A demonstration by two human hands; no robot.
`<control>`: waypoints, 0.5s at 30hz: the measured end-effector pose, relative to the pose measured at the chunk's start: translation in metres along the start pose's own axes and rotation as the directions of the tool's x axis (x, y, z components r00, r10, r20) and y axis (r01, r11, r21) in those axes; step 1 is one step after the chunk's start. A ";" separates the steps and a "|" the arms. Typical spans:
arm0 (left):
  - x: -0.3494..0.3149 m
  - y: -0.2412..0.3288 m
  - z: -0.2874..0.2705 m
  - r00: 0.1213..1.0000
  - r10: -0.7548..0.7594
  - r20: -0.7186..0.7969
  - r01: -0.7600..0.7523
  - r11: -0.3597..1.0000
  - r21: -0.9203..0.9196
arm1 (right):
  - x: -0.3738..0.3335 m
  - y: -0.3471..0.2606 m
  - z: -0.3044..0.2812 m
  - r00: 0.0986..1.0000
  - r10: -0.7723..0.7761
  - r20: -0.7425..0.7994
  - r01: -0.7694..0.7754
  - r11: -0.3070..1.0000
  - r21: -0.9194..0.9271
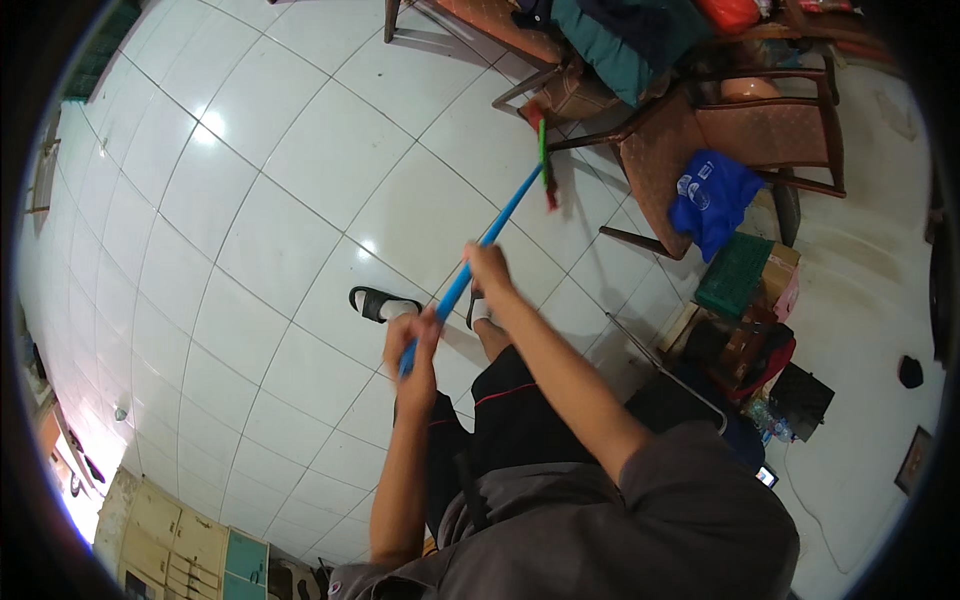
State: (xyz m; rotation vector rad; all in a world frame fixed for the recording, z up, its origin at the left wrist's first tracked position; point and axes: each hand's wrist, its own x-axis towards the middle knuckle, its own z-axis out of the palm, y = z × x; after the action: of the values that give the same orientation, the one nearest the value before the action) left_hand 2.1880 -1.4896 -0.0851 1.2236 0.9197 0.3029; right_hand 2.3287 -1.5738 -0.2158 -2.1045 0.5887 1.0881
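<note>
Both my hands are closed around the blue handle of a broom (513,203), which slants from near my body up to the far right. My left hand (412,348) grips it near its lower end. Farther up the handle, my right hand (488,268) is wrapped round it. The broom's green head (544,140) with reddish bristles is down at the white tiled floor (330,190), beside the leg of a wooden armchair (660,140).
On the armchair lies a blue bag (712,200); dark green cloth (620,45) covers another seat behind. A green crate (735,275) and boxes stand along the right wall. My feet in black sandals (375,303) are just beyond my hands. Cabinets (175,530) stand at lower left.
</note>
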 end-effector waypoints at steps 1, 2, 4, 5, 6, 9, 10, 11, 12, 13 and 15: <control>0.015 -0.015 0.027 0.996 -0.084 -0.038 0.078 0.987 -0.140 | 0.039 0.009 -0.013 0.998 -0.057 0.041 0.057 0.998 -0.009; 0.014 -0.020 0.024 0.996 -0.087 -0.030 0.082 0.987 -0.137 | 0.048 -0.002 -0.011 0.991 -0.130 0.032 0.131 0.991 -0.004; 0.006 -0.032 0.002 0.977 0.114 -0.180 -0.120 0.993 -0.023 | 0.024 0.013 0.019 0.958 -0.173 0.228 0.163 0.985 0.062; -0.013 -0.013 0.003 0.995 0.076 -0.062 -0.083 0.991 -0.108 | 0.024 0.036 0.026 0.937 -0.137 0.322 0.112 0.989 0.094; -0.037 -0.006 -0.006 0.999 0.019 -0.043 -0.016 0.998 0.065 | -0.002 0.041 0.042 0.930 -0.104 0.352 0.075 0.993 0.094; -0.085 0.022 -0.044 0.959 0.269 0.088 -0.279 0.951 0.133 | -0.084 0.043 0.051 0.932 -0.228 0.283 0.174 0.963 0.205; -0.093 0.041 -0.039 0.976 0.216 0.021 -0.216 0.976 0.000 | -0.106 0.039 0.041 0.951 -0.248 0.187 0.188 0.940 0.286; -0.097 0.056 -0.037 0.982 0.185 0.047 -0.181 0.980 -0.077 | -0.122 0.030 0.025 0.972 -0.144 0.185 0.086 0.953 0.289; -0.100 0.064 -0.036 0.984 0.163 0.068 -0.151 0.977 -0.151 | -0.131 0.025 0.008 0.981 -0.045 0.190 -0.012 0.956 0.292; -0.098 0.061 -0.020 0.993 0.102 -0.060 -0.114 0.965 -0.235 | -0.123 0.019 -0.006 0.984 -0.072 0.165 0.024 0.961 0.276; -0.063 0.034 0.025 0.989 0.037 -0.144 -0.067 0.975 -0.212 | -0.064 0.008 -0.036 0.993 -0.116 0.022 0.107 0.963 0.248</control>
State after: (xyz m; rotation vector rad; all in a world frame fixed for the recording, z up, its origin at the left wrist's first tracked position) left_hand 2.1767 -1.5352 -0.0255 1.0355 0.9487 0.5232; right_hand 2.3071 -1.6011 -0.1502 -1.8755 0.5506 0.9365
